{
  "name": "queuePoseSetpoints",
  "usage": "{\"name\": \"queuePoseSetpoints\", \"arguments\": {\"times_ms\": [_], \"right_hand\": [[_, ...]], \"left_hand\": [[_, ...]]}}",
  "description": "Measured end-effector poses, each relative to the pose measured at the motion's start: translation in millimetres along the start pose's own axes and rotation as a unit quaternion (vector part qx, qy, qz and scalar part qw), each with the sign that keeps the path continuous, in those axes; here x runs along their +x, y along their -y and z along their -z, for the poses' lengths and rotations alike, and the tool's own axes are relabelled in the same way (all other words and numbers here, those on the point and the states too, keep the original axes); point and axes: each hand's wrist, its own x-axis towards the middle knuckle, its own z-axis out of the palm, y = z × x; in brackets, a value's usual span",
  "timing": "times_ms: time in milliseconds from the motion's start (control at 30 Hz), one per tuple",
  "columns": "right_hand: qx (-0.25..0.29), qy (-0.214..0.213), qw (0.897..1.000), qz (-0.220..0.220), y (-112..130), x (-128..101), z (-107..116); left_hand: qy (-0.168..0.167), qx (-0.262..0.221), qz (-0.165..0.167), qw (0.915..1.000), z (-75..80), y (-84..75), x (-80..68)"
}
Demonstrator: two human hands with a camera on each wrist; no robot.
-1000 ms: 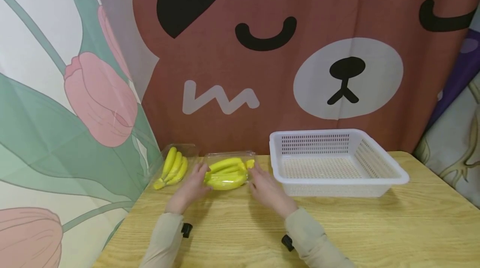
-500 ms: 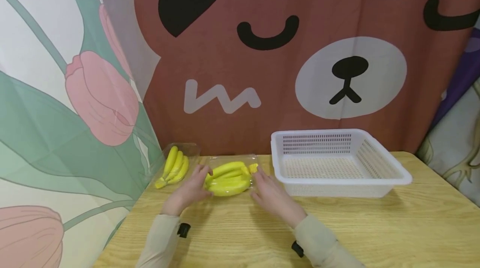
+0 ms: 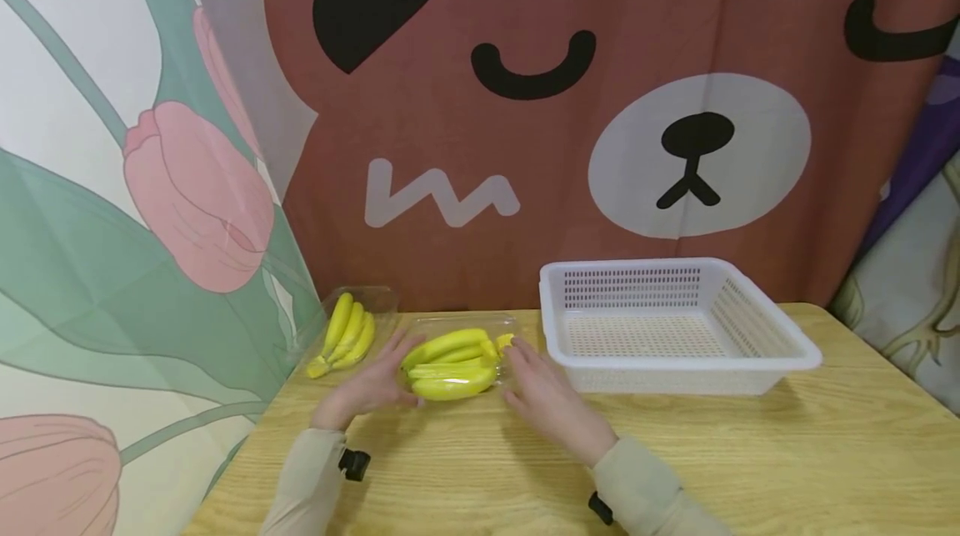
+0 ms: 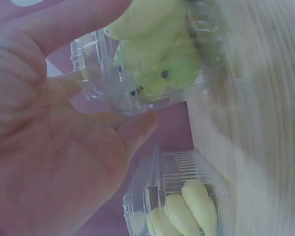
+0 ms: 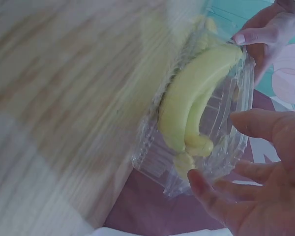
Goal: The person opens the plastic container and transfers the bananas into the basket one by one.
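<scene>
A clear plastic clamshell box [image 3: 465, 322] with a bunch of yellow bananas [image 3: 453, 369] is between both hands, over the table. My left hand [image 3: 372, 382] grips its left end, with the thumb [image 5: 253, 37] at the near edge and the fingers partly hidden behind the box. At the other end, my right hand [image 3: 551, 398] has its fingers spread and loosely bent, fingertips right at the box's side by the banana stem. A second clear clamshell box [image 4: 157, 187] with bananas [image 3: 348, 336] stands beyond the left hand, at the table's back left.
A white perforated plastic basket [image 3: 675, 363] stands on the wooden table [image 3: 480, 469] to the right of the right hand. Behind the table hangs a brown bear-print curtain [image 3: 450, 261]; a tulip-print cloth [image 3: 202, 202] hangs on the left.
The middle box has moved toward the person and slightly left. The left hand has shifted left and closer round its end; the right hand has come slightly nearer the person.
</scene>
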Motion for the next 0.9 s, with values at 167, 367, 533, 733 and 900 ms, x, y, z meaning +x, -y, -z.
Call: {"name": "queuePoseSetpoints", "arguments": {"times_ms": [167, 367, 533, 733, 900], "right_hand": [[0.020, -0.002, 1.000, -0.007, 7.0, 3.0, -5.1], [0.047, -0.021, 0.998, -0.027, 11.5, 5.5, -9.5], [0.042, -0.017, 0.999, -0.028, 10.5, 7.4, -12.5], [-0.018, 0.009, 1.000, -0.003, 11.2, 9.3, -11.0], [-0.069, 0.035, 0.997, 0.023, 12.7, 9.5, -9.7]], "left_hand": [[0.001, -0.002, -0.016, 0.9999, -0.3, 7.9, -1.5], [0.009, -0.014, -0.014, 0.9998, 1.4, 8.5, -1.5], [0.017, -0.023, -0.017, 0.9994, 1.6, 6.2, -3.3], [0.026, -0.046, -0.033, 0.9981, 3.0, 8.4, -3.3], [0.025, -0.051, -0.053, 0.9970, 3.5, 10.4, -0.6]]}}
